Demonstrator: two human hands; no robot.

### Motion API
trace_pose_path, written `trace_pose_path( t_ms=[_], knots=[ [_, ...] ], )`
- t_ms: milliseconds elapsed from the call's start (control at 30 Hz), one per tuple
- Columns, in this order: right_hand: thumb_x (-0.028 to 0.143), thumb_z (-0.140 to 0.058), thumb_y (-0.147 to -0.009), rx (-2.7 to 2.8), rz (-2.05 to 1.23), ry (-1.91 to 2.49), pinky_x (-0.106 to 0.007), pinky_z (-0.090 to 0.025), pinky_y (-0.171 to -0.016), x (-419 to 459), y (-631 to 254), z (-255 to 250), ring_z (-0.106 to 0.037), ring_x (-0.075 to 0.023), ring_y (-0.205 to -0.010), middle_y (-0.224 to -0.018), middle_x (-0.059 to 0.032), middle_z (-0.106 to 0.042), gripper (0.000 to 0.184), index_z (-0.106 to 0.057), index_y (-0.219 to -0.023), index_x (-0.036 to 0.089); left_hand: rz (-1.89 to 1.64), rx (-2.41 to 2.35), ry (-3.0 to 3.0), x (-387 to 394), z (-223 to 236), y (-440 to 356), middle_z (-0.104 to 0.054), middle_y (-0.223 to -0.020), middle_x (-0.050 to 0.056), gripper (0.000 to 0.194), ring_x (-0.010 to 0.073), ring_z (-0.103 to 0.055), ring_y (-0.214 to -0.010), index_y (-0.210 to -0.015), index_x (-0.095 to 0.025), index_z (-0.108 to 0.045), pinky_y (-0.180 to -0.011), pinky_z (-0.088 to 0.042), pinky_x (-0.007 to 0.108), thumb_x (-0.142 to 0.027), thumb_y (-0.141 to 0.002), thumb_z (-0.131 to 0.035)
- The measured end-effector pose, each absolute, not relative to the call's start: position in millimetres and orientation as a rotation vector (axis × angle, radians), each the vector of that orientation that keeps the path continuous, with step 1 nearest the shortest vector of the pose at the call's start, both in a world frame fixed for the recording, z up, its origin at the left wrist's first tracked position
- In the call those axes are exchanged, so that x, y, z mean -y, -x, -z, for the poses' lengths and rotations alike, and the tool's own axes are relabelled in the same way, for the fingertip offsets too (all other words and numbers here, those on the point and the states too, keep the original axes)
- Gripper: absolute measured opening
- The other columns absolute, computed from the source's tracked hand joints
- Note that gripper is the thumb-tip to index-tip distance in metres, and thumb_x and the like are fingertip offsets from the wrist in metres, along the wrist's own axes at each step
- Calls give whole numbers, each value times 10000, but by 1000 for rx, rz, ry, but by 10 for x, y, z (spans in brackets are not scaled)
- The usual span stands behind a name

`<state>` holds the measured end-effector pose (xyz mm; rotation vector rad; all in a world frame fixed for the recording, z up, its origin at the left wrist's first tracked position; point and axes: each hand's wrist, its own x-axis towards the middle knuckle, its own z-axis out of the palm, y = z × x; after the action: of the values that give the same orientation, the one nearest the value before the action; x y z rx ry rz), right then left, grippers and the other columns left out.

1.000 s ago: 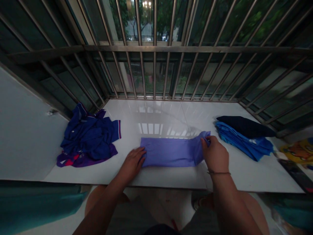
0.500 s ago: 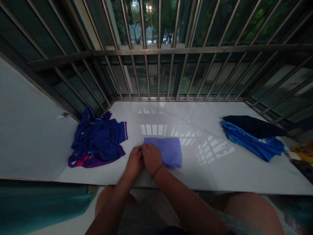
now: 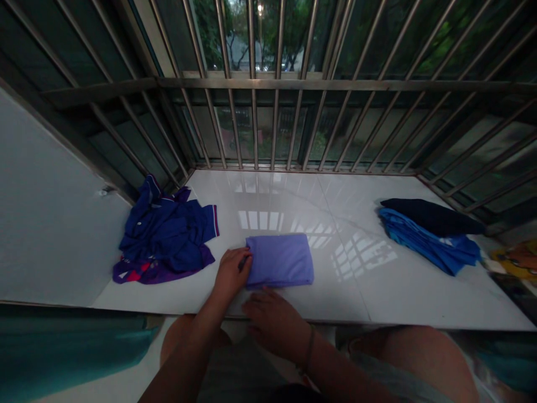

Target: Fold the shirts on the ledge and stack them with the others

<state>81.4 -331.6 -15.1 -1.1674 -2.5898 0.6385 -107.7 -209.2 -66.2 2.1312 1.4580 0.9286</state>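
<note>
Right hand: moved off the cloth since the earlier frame, now at the ledge's front edge; fingers loosely extended;
Left hand: fingers against the cloth's left end; whether pinching or only touching, cannot tell;
Cloth: folded flat, near the front edge, between heap and stack;
Heap: crumpled, along the left edge;
Stack: near the right edge.
</note>
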Motion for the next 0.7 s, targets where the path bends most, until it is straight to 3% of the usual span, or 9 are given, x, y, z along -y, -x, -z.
trace_pose_path(
  t_ms=[33, 100, 233, 300, 400, 567, 700],
  knots=[
    [338, -681, -1090, 2599, -628, 1145, -419, -417, -1261, 3343, -883, 134, -690, -231, -1273, -1236, -59, -809, 230, -757, -1280, 232, -906, -1459, -2157, 2088, 668, 1068, -814, -1323, 99, 214, 335, -733, -1270, -1132, -264, -778, -1283, -398, 644, -372, -1062, -607],
    [273, -634, -1108, 2537, -511, 1232, -371, -488, -1155, 3339, -1051, 100, -706, -211, -1171, -1152, -46, -811, 169, -786, -1180, 254, -881, -1462, -2195, 2081, 680, 1062, -806, -1353, 108, 207, 344, -724, -1291, -1136, -260, -783, -1275, -401, 644, -374, -1054, -631],
    [152, -637, -1062, 2233, -104, 1662, -461, -469, -1206, 3174, -1532, 120, -613, -292, -1367, -1482, -120, -701, 414, -714, -1459, 245, -841, -1482, -2263, 2092, 698, 1051, -790, -1383, 124, 219, 351, -713, -1308, -1170, -256, -773, -1272, -405, 637, -358, -1063, -611],
    [103, -634, -1029, 2206, -62, 1805, -475, -492, -1183, 3102, -1798, 174, -605, -310, -1376, -1528, -127, -670, 504, -693, -1507, 249, -812, -1506, -2321, 2117, 705, 1023, -776, -1402, 143, 233, 363, -703, -1316, -1192, -239, -764, -1266, -408, 642, -327, -1066, -588],
    [68, -616, -1000, 2263, -161, 1877, -431, -547, -1105, 3103, -2109, 263, -654, -290, -1264, -1411, -106, -737, 476, -758, -1414, 258, -767, -1546, -2437, 2167, 710, 964, -754, -1424, 180, 265, 384, -693, -1322, -1232, -207, -755, -1266, -402, 657, -268, -1052, -570],
    [44, -576, -918, 1914, -319, 1963, -420, -482, -1232, 3190, -2203, 267, -623, -292, -1366, -1494, -170, -669, 558, -721, -1447, 149, -670, -1480, -2596, 2213, 689, 926, -743, -1438, 170, 294, 361, -690, -1337, -1290, -205, -734, -1305, -369, 653, -261, -1044, -583],
    [211, -518, -1028, 1416, -691, 2062, -372, -429, -1263, 2971, -2103, 149, -624, -269, -1434, -1515, -204, -665, 528, -620, -1529, 78, -657, -1450, -2627, 2191, 704, 953, -737, -1442, 175, 310, 361, -693, -1341, -1294, -201, -734, -1293, -401, 647, -292, -1048, -570]
  ],
)
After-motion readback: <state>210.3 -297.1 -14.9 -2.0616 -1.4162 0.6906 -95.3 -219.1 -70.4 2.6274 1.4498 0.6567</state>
